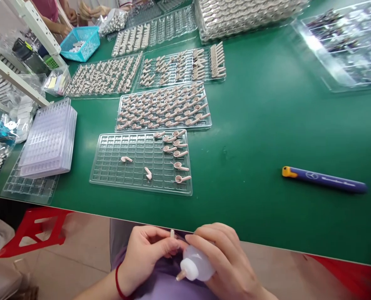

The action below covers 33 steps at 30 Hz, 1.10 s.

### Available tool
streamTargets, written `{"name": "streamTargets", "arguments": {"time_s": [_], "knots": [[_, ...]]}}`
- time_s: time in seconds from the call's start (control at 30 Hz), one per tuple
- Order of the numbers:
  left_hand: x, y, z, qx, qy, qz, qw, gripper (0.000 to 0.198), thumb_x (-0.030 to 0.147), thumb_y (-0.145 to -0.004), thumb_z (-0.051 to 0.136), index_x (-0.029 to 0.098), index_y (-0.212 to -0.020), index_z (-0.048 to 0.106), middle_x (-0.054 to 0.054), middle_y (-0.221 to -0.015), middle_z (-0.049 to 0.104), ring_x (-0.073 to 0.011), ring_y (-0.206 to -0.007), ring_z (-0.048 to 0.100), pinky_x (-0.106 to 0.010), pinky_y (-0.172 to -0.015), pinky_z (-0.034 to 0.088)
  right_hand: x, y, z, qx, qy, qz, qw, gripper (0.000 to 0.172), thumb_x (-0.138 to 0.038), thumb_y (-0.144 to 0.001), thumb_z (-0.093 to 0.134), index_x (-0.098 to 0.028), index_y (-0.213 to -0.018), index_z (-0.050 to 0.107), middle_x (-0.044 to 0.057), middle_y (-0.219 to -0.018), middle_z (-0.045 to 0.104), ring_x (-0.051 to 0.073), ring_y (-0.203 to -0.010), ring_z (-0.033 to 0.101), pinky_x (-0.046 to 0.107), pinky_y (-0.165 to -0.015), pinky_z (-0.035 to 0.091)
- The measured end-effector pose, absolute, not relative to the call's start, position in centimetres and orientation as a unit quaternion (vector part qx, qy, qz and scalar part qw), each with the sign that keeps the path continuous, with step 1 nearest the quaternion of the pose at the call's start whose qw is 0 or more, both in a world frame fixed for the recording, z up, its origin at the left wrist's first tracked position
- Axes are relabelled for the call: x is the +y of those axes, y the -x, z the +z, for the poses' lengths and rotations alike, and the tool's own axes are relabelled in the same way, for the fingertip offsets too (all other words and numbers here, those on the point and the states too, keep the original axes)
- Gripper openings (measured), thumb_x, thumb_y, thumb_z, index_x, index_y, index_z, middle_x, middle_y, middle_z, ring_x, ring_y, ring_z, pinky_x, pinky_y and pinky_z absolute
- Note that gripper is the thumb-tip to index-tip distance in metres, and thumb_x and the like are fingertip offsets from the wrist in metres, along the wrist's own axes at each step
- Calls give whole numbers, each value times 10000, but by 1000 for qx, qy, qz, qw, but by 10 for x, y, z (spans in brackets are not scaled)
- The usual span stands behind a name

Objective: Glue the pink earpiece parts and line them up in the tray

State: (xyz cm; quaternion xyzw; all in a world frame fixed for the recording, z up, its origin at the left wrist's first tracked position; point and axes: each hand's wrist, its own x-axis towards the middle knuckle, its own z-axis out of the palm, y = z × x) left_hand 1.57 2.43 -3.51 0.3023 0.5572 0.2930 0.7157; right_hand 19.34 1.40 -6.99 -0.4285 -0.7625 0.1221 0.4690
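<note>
In front of the table edge, my left hand [148, 252] pinches a small beige stemmed piece [172, 233] between thumb and fingertips; most of it is hidden. Beside it, my right hand [226, 258] is wrapped round a translucent white squeeze bottle [198, 263], whose narrow tip points down and left. The fingertips of both hands nearly meet. Nearest on the table lies a clear compartment tray [119, 183] with several beige pieces like earbud shells, round-headed with stems. Most sit in its right-hand columns; one loose shell [148, 173] lies near the middle.
Behind stand fuller trays, including one packed tray [163, 108]. A stack of clear trays [48, 141] is at left, near a metal shelf post [38, 29]. A purple cutter knife [324, 179] lies at right. A blue basket [82, 43] and another person's hands [91, 10] are far left.
</note>
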Motion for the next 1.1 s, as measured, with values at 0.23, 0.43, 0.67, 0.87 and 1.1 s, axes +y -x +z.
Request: {"name": "streamTargets", "arguments": {"time_s": [0.23, 0.43, 0.67, 0.87, 1.1], "knots": [[20, -16, -17, 570, -435, 330, 615, 72, 199, -690, 842, 219, -750, 808, -32, -743, 769, -145, -666, 691, -205, -635, 529, 15, -192, -60, -721, 431, 151, 522, 212, -59, -857, 625, -168, -1036, 595, 49, -861, 570, 172, -763, 551, 343, -689, 496], [24, -18, -11, 563, -490, 338, 573, 137, 116, -682, 827, 238, -736, 798, -6, -701, 763, -129, -654, 681, -190, -641, 528, 16, -192, -57, -718, 432, 146, 525, 175, -89, -874, 623, -160, -1029, 585, 51, -865, 567, 175, -775, 545, 355, -685, 516], [24, -19, -8, 569, -497, 330, 566, 113, 135, -673, 837, 229, -722, 798, -15, -700, 755, -136, -636, 667, -199, -611, 518, 16, -193, -58, -718, 428, 141, 530, 129, -82, -884, 604, -140, -998, 588, 56, -877, 554, 174, -789, 533, 359, -700, 513], [29, -17, -7, 568, -541, 327, 526, 97, 243, -668, 875, 222, -721, 796, -29, -665, 728, -144, -612, 643, -218, -586, 513, 17, -197, -58, -714, 438, 138, 528, 215, -78, -848, 658, -163, -1030, 585, 48, -865, 575, 185, -789, 557, 368, -681, 536], [103, -9, 5, 456, -703, 378, 394, 31, 206, -749, 819, 206, -755, 789, -29, -705, 734, -141, -627, 667, -232, -620, 546, 27, -212, -62, -687, 492, 69, 531, 362, -88, -771, 764, -190, -1065, 580, 45, -904, 572, 189, -791, 593, 363, -700, 559]]}}
